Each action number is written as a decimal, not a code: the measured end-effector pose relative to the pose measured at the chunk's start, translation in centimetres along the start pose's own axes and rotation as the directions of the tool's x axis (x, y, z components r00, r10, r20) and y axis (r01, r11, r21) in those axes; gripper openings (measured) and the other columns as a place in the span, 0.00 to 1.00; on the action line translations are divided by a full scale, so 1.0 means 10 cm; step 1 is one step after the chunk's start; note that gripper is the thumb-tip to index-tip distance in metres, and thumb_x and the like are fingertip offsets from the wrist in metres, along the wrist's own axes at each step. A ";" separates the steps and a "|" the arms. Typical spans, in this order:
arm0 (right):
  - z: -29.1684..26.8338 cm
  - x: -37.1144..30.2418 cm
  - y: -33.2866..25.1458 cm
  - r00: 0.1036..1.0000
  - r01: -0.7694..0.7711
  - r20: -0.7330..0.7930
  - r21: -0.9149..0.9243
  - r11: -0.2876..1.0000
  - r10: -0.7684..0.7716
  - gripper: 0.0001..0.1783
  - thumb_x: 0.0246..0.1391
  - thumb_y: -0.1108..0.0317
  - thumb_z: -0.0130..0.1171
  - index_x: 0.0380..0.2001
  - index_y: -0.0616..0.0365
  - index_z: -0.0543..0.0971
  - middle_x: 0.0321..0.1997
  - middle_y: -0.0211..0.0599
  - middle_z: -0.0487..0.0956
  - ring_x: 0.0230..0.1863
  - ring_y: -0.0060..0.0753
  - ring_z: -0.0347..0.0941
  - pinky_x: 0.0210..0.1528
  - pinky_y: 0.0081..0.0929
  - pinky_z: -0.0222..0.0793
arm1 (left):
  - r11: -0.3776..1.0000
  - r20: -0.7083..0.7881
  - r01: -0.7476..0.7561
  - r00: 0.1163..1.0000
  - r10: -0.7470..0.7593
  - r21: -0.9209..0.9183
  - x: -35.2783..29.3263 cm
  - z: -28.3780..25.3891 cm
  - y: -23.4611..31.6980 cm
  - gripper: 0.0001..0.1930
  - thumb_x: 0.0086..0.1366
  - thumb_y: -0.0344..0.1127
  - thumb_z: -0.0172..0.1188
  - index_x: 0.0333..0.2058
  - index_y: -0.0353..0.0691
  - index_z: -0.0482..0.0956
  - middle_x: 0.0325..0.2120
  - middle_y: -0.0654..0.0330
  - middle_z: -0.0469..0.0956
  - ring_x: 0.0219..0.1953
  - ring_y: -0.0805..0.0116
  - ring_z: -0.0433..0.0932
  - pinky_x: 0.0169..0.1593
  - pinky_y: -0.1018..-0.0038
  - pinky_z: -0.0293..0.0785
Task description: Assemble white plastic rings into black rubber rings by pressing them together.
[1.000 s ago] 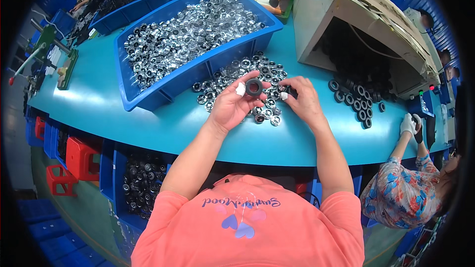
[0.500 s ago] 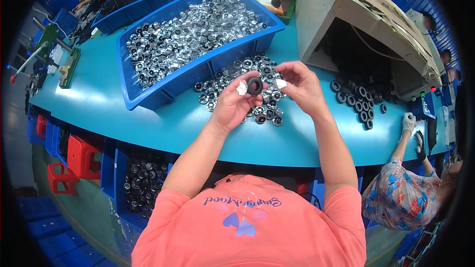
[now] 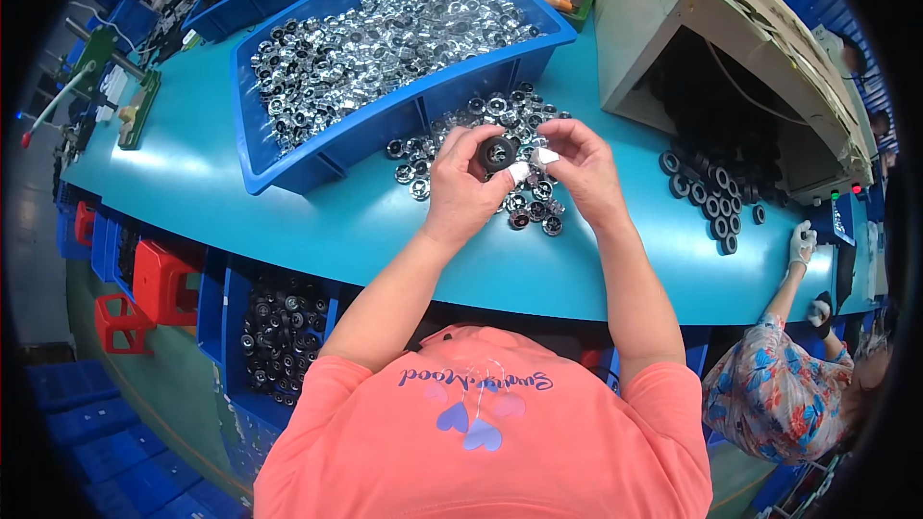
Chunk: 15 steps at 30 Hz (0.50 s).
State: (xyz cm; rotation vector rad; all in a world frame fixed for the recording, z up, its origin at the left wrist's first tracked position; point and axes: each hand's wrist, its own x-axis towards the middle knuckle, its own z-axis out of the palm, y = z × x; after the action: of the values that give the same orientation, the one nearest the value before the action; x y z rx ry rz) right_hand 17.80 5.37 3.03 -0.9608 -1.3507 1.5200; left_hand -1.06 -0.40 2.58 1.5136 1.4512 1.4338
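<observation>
My left hand (image 3: 463, 183) is closed around a small black wheel (image 3: 497, 154), a rubber tyre with a shiny hub showing in its middle. The left thumb wears a white covering and presses at the wheel's lower edge. Just to the right is my right hand (image 3: 584, 173), its fingers bent and spread from the thumb, which also has a white covering. I see nothing held between them. Below and around both hands lies a loose pile of chrome hubs (image 3: 519, 217) on the turquoise table (image 3: 433, 259).
A large blue bin (image 3: 332, 149) full of chrome hubs stands behind my hands. To the right, black tyres (image 3: 721, 204) spill from a pale box (image 3: 625, 58). A co-worker's gloved hand (image 3: 802, 242) rests farther right. A green hand press (image 3: 139, 111) stands at the left.
The tyre, bare in the middle before, now shows a hub inside it. My left hand has turned and closed around it, and my right hand stays close by. The view has shifted slightly.
</observation>
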 end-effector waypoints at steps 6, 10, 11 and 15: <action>0.02 0.00 0.08 1.000 -0.021 0.017 0.008 1.000 0.021 0.22 0.49 0.83 0.65 0.50 0.60 0.81 0.45 0.30 0.80 0.48 0.21 0.78 0.51 0.21 0.77 | 0.997 -0.066 -0.035 0.997 0.031 -0.064 0.00 0.03 -0.08 0.23 0.51 0.24 0.75 0.48 0.35 0.81 0.39 0.60 0.74 0.39 0.71 0.80 0.39 0.76 0.79; 0.01 0.01 0.10 1.000 -0.019 0.023 0.013 1.000 0.019 0.23 0.48 0.84 0.65 0.50 0.60 0.81 0.46 0.31 0.80 0.48 0.21 0.78 0.50 0.21 0.78 | 0.995 -0.092 -0.103 0.991 0.101 -0.013 0.00 0.05 -0.08 0.23 0.52 0.29 0.78 0.47 0.39 0.83 0.36 0.68 0.71 0.26 0.85 0.67 0.28 0.83 0.64; 0.01 0.01 0.10 0.999 -0.028 0.024 0.013 1.000 0.028 0.23 0.48 0.84 0.64 0.50 0.60 0.81 0.46 0.31 0.80 0.48 0.21 0.78 0.50 0.21 0.78 | 0.995 -0.092 -0.101 0.991 0.099 -0.019 0.00 0.05 -0.08 0.23 0.52 0.29 0.79 0.47 0.39 0.83 0.36 0.68 0.71 0.26 0.85 0.67 0.27 0.83 0.64; 0.00 0.01 0.10 0.999 -0.039 0.037 0.014 0.999 0.038 0.24 0.48 0.84 0.64 0.51 0.60 0.80 0.46 0.32 0.80 0.48 0.22 0.78 0.50 0.22 0.78 | 0.995 -0.092 -0.096 0.991 0.094 -0.010 0.00 0.05 -0.08 0.24 0.51 0.31 0.80 0.47 0.39 0.83 0.36 0.69 0.71 0.26 0.85 0.67 0.27 0.83 0.64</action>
State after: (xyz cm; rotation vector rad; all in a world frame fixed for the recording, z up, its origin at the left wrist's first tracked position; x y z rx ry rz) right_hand 17.63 5.40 2.03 -0.9590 -1.3515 1.5815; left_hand -0.85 -0.14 1.76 1.5448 1.4360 1.5852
